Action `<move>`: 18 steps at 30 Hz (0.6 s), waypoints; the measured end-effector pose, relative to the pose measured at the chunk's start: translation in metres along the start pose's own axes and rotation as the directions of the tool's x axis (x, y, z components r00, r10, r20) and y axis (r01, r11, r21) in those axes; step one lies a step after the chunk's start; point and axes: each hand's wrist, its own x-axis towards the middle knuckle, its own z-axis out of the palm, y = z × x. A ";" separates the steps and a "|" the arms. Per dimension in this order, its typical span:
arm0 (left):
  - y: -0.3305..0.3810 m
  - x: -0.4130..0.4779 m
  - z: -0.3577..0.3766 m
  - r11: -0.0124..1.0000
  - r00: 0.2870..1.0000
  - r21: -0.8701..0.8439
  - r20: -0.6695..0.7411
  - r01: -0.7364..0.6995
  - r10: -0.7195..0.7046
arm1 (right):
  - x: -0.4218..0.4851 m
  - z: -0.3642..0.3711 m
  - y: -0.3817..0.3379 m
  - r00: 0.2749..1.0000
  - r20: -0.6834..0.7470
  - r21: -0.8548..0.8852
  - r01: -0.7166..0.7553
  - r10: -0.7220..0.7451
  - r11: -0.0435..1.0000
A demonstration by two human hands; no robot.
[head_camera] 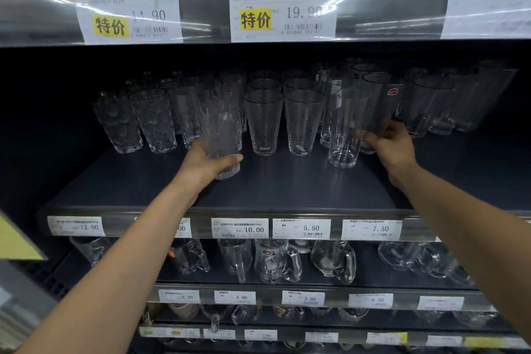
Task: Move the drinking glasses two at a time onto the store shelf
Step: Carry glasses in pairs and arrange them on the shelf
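My left hand grips a clear textured drinking glass near its base, upright, low over the dark shelf. To the right, my right hand holds the base of a smooth clear glass with a red sticker, tilted slightly left, behind a tall straight glass standing on the shelf. Between the two hands stand rows of tapered glasses. I cannot tell whether either held glass touches the shelf.
Dimpled glasses stand at the shelf's left, larger glasses at its right. The upper shelf's edge with price tags hangs close above. Glass mugs fill the shelf below. The front strip of the dark shelf is bare.
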 end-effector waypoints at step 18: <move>0.033 -0.081 -0.006 0.997 0.965 0.017 -0.252 0.080 -0.073 | -0.068 -0.053 -0.035 0.995 0.053 -0.154 -0.074 0.083 0.985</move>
